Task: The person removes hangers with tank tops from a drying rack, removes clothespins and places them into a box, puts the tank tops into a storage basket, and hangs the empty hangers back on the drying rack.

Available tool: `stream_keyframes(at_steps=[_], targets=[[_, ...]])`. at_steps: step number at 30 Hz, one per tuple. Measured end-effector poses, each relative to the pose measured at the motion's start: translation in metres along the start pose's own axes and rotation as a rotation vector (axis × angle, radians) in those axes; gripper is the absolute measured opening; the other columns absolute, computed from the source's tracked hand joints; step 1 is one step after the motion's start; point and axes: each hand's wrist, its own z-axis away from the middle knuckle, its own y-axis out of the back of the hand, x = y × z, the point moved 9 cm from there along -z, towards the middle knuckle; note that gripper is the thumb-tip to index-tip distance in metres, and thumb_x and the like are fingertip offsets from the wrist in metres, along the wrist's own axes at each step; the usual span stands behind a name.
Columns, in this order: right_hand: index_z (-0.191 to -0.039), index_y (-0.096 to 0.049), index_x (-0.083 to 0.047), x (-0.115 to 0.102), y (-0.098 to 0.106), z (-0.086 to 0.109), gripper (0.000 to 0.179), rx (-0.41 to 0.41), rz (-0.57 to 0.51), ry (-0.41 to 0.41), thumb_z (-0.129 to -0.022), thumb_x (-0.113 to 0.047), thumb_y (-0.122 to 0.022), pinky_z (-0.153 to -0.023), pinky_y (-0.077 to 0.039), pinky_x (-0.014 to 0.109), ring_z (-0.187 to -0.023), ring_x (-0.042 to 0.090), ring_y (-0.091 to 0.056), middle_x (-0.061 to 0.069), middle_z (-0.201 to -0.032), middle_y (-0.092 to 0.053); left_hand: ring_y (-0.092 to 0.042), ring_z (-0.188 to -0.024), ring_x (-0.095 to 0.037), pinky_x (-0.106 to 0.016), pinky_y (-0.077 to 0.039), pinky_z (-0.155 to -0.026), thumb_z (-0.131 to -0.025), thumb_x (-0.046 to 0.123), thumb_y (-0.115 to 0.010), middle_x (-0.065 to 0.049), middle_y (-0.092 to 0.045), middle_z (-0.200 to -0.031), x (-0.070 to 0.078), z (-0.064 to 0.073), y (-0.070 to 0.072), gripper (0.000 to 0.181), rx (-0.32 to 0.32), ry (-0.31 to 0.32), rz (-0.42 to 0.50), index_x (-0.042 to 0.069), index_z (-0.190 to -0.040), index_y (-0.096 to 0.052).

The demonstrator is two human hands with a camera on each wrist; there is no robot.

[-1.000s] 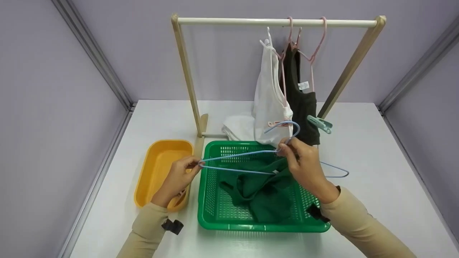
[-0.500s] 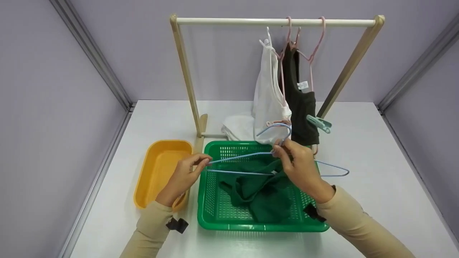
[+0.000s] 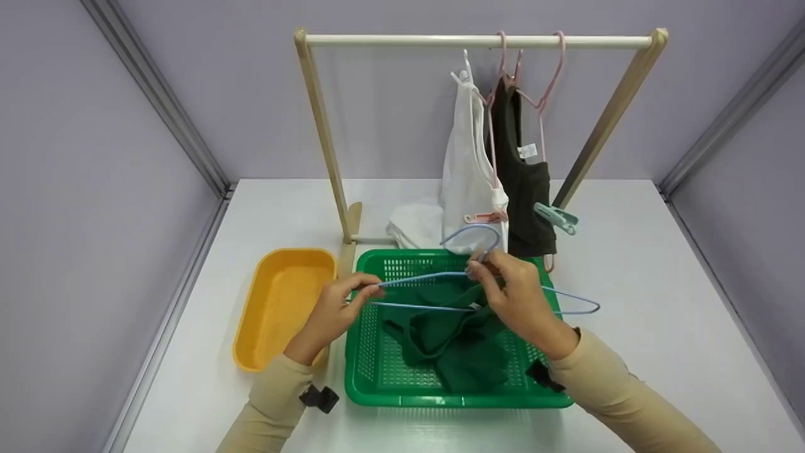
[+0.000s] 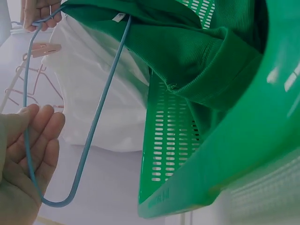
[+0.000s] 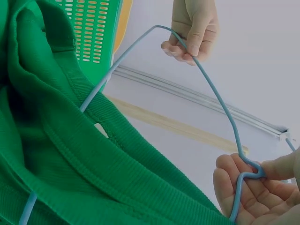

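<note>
A blue wire hanger (image 3: 422, 307) spans the space over a green plastic basket (image 3: 361, 371). My right hand (image 3: 519, 296) pinches it at the neck, just under the hook. Toward the hanger's left end, my left hand (image 3: 333, 308) holds the upper wire between thumb and fingers. A dark green garment (image 3: 471, 358) lies bunched in the basket, its upper part raised around the hanger's right side. Seen from the right wrist, the wire passes inside the ribbed edge of the green garment (image 5: 75, 136). The hanger's right tip sticks out beyond the right hand.
Behind the basket stands a rack with a white rail (image 3: 402, 41). A white garment (image 3: 465, 157) and a dark garment (image 3: 525, 189) hang there on hangers, with a pink clothespin (image 3: 487, 218) and a mint clothespin (image 3: 556, 218). A yellow tray (image 3: 245, 327) sits left of the basket.
My left hand has slid right along the hanger from its left tip to the upper wire. The right hand and the hook have shifted slightly left and down.
</note>
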Motion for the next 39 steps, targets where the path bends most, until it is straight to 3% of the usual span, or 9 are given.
stream_keyframes(at_steps=[3,8,15,21,24,30,34,36,39], targets=[[-0.087,-0.062,0.002,0.001,-0.003,0.001,0.002,-0.02,-0.002,0.005,-0.089,0.003,-0.062,-0.075,-0.053,0.008,-0.075,0.02,-0.07,0.011,-0.083,-0.071,-0.071,-0.086,-0.021,-0.029,-0.059,-0.084,-0.097,0.011,-0.054,-0.013,-0.073,-0.09,-0.003,0.002,0.003,0.016,0.024,0.004,0.0,0.001,-0.101,-0.066],[-0.094,-0.067,0.0,0.002,0.001,0.002,0.009,-0.029,0.04,0.019,-0.086,0.002,-0.067,-0.078,-0.057,0.018,-0.08,0.02,-0.071,0.01,-0.09,-0.073,-0.069,-0.084,-0.015,-0.024,-0.058,-0.083,-0.096,0.009,-0.055,-0.012,-0.072,-0.086,-0.004,0.004,0.01,0.014,0.062,0.015,0.001,0.001,-0.099,-0.067],[-0.097,-0.067,0.002,0.004,0.02,0.006,0.02,-0.017,0.034,0.079,-0.078,0.008,-0.072,-0.085,-0.046,0.001,-0.082,0.021,-0.069,0.012,-0.09,-0.072,-0.067,-0.083,-0.01,-0.02,-0.056,-0.083,-0.094,0.005,-0.056,-0.014,-0.071,-0.085,-0.003,0.005,0.018,0.012,0.103,-0.002,0.0,-0.001,-0.096,-0.067],[-0.097,-0.067,0.001,0.003,0.039,0.013,0.032,0.028,0.085,0.188,-0.069,0.015,-0.075,-0.088,-0.045,0.001,-0.08,0.018,-0.069,0.012,-0.087,-0.072,-0.067,-0.083,-0.009,-0.02,-0.056,-0.082,-0.095,0.006,-0.056,-0.013,-0.071,-0.084,-0.003,0.006,0.019,0.012,0.11,-0.005,-0.005,0.0,-0.096,-0.067],[-0.097,-0.066,0.001,0.008,0.046,0.016,0.034,0.019,0.137,0.18,-0.067,0.014,-0.077,-0.089,-0.043,-0.001,-0.079,0.021,-0.069,0.012,-0.088,-0.072,-0.067,-0.084,-0.008,-0.02,-0.056,-0.083,-0.095,0.007,-0.056,-0.014,-0.071,-0.085,-0.005,0.006,0.019,0.013,0.107,0.005,0.002,0.0,-0.097,-0.067],[-0.099,-0.066,0.001,0.022,0.045,0.023,0.034,-0.078,0.221,0.113,-0.068,0.006,-0.081,-0.09,-0.037,-0.005,-0.083,0.023,-0.071,0.012,-0.093,-0.072,-0.067,-0.084,-0.006,-0.019,-0.056,-0.083,-0.095,0.009,-0.056,-0.016,-0.071,-0.086,-0.007,0.006,0.02,0.013,0.108,0.024,0.007,0.002,-0.097,-0.067],[-0.098,-0.069,0.001,0.026,0.041,0.026,0.03,-0.116,0.261,0.08,-0.071,0.003,-0.08,-0.08,-0.055,0.012,-0.082,0.021,-0.071,0.011,-0.092,-0.074,-0.067,-0.083,-0.009,-0.018,-0.056,-0.082,-0.095,0.008,-0.056,-0.011,-0.071,-0.085,-0.008,0.007,0.02,0.013,0.11,0.032,0.003,0.002,-0.096,-0.067],[-0.096,-0.07,0.001,0.026,0.04,0.026,0.026,-0.117,0.266,0.075,-0.072,0.004,-0.079,-0.076,-0.057,0.018,-0.079,0.02,-0.071,0.01,-0.09,-0.075,-0.067,-0.083,-0.009,-0.018,-0.056,-0.081,-0.095,0.008,-0.056,-0.009,-0.071,-0.085,-0.007,0.007,0.02,0.013,0.108,0.035,0.001,0.001,-0.096,-0.068],[-0.092,-0.07,0.001,0.025,0.041,0.026,0.023,-0.1,0.249,0.083,-0.072,0.009,-0.077,-0.079,-0.051,0.006,-0.075,0.02,-0.07,0.009,-0.086,-0.074,-0.067,-0.083,-0.01,-0.017,-0.056,-0.082,-0.095,0.008,-0.056,-0.009,-0.072,-0.085,-0.007,0.007,0.02,0.014,0.098,0.043,0.005,0.0,-0.097,-0.067]])
